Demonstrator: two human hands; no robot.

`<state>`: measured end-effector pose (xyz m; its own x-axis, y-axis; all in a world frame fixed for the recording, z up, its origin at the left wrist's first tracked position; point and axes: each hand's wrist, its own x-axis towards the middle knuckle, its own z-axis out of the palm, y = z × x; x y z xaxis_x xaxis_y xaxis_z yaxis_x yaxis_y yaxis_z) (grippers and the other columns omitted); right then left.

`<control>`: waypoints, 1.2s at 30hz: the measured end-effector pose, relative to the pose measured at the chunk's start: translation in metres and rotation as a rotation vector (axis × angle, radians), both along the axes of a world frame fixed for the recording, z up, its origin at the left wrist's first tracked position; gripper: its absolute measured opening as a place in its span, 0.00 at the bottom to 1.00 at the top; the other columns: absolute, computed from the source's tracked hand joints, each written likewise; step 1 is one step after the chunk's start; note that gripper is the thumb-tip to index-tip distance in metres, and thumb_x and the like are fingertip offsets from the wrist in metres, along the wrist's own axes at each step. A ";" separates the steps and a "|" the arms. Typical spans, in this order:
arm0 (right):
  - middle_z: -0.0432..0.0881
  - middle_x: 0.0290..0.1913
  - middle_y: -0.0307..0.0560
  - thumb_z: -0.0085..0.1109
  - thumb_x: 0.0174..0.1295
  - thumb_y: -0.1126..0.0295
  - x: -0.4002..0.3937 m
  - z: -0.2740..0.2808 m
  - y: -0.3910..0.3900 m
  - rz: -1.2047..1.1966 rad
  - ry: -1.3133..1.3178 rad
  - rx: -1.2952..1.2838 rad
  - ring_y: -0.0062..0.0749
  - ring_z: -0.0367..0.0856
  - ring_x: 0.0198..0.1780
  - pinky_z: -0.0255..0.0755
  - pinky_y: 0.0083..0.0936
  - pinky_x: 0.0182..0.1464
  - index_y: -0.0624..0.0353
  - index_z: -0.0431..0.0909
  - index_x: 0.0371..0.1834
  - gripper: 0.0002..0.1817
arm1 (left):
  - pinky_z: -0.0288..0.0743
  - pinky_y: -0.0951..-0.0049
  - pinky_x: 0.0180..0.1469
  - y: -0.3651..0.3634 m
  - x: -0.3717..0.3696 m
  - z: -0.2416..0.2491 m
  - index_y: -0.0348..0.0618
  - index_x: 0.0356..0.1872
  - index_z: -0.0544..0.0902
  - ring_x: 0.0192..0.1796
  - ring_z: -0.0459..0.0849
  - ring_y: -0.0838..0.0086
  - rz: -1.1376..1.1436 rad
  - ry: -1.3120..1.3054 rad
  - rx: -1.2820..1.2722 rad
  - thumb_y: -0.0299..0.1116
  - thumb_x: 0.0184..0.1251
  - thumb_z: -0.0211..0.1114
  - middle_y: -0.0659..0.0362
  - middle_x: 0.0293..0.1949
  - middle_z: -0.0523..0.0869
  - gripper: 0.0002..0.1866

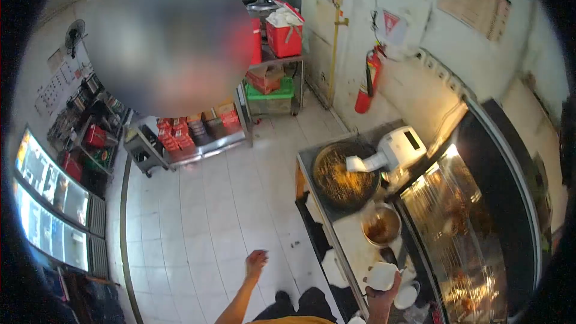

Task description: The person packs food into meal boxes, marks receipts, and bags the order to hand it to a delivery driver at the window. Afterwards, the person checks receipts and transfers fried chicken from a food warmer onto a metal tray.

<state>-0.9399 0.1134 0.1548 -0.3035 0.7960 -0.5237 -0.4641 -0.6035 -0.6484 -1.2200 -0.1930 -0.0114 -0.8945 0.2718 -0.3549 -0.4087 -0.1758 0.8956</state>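
Note:
My right hand [384, 296] grips a small white container [381, 276] at the counter's near end. My left hand [257, 262] hangs over the tiled floor, its fingers curled in with nothing visible in them. Just beyond the container stands a bowl of brown sauce or liquid [380, 226]. Farther along the counter is a large dark pan [342, 175] with golden-brown bits in it. A white printer-like machine [404, 148] sits beside the pan, and a white paper strip [366, 162] reaches from it over the rim. Beside my right wrist is a white round cup or lid [407, 294].
A lit glass display case [453, 234] lines the right side. On the wall hangs a fire extinguisher [368, 81]. A steel table [210, 153] with red boxes, a red cooler [284, 39] and a green-lidded bin [270, 97] stand ahead. Glass-door fridges [51, 204] are left. A blurred patch hides the upper left.

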 end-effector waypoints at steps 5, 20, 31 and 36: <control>0.86 0.42 0.53 0.58 0.67 0.46 -0.256 0.010 0.070 0.297 -0.210 0.244 0.35 0.86 0.33 0.71 0.25 0.20 0.58 0.76 0.56 0.27 | 0.78 0.75 0.39 0.181 -0.270 0.075 0.41 0.48 0.85 0.37 0.85 0.79 -0.250 0.480 -0.123 0.32 0.73 0.65 0.61 0.34 0.87 0.09; 0.84 0.49 0.47 0.70 0.62 0.61 -1.113 0.035 0.238 0.662 -0.104 0.751 0.32 0.81 0.49 0.77 0.31 0.49 0.60 0.76 0.61 0.27 | 0.76 0.74 0.35 0.198 -0.904 0.167 0.40 0.43 0.84 0.32 0.84 0.78 0.254 0.787 -0.549 0.29 0.66 0.69 0.59 0.31 0.88 0.07; 0.84 0.51 0.50 0.77 0.53 0.62 -1.390 0.092 0.383 0.559 -0.512 1.122 0.32 0.83 0.50 0.77 0.31 0.51 0.66 0.76 0.62 0.34 | 0.65 0.39 0.64 0.472 -1.309 0.337 0.43 0.65 0.72 0.67 0.71 0.48 -0.004 1.273 -1.058 0.46 0.62 0.69 0.43 0.64 0.75 0.32; 0.81 0.58 0.61 0.78 0.51 0.56 -1.495 0.143 0.457 0.547 -0.579 1.491 0.50 0.82 0.55 0.77 0.41 0.57 0.58 0.74 0.67 0.40 | 0.56 0.27 0.67 0.503 -1.481 0.312 0.43 0.75 0.62 0.75 0.58 0.36 -0.094 1.044 -1.271 0.58 0.62 0.67 0.39 0.74 0.61 0.46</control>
